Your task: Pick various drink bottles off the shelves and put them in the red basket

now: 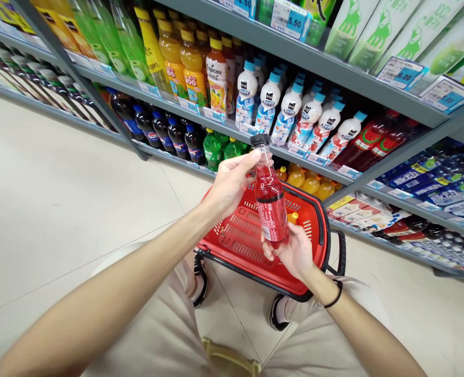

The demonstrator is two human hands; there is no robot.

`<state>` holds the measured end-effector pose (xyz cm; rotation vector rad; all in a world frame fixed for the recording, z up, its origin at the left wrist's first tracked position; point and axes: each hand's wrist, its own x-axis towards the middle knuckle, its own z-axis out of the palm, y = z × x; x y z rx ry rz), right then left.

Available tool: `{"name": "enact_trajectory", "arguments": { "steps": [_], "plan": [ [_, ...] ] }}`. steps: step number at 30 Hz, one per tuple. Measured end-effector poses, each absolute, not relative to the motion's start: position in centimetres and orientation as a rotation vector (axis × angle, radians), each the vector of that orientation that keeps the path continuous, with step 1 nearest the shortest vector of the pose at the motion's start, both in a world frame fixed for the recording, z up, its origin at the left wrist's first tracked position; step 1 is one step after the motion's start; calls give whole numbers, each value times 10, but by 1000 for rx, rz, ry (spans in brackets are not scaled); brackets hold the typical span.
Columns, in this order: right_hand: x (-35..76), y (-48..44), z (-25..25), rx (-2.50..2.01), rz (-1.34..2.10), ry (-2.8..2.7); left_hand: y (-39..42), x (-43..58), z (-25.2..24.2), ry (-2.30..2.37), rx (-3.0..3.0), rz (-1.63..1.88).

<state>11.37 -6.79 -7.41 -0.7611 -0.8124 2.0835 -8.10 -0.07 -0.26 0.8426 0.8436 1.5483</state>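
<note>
A bottle of red drink (271, 209) with a black cap is held up between both hands, tilted slightly, above the red shopping basket (237, 256). My left hand (234, 180) pinches its neck just below the cap. Around the bottle's base curl the fingers of my right hand (294, 250), supporting it from below. The bottle's printed label faces me, its small text too fine to read. Behind the bottle, an orange-capped item (293, 218) shows in part inside the basket; the rest of it is hidden.
Drink shelves (224, 123) run across the back, holding white bottles with blue caps (268, 102), juice bottles (194, 68) and dark cola bottles (174, 137). The basket's black handle (339, 254) sticks out at right. Pale tiled floor (59, 199) lies at left.
</note>
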Motion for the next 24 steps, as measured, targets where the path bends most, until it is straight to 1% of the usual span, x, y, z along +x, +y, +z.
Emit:
{"name": "enact_trajectory", "arguments": {
  "steps": [9, 24],
  "plan": [
    [113, -62, -71, -786, 1983, -709, 1, -85, -3, 809, 843, 1596],
    [116, -60, -76, -851, 1622, -871, -4, -90, 1, 855, 869, 1595]
  ]
}}
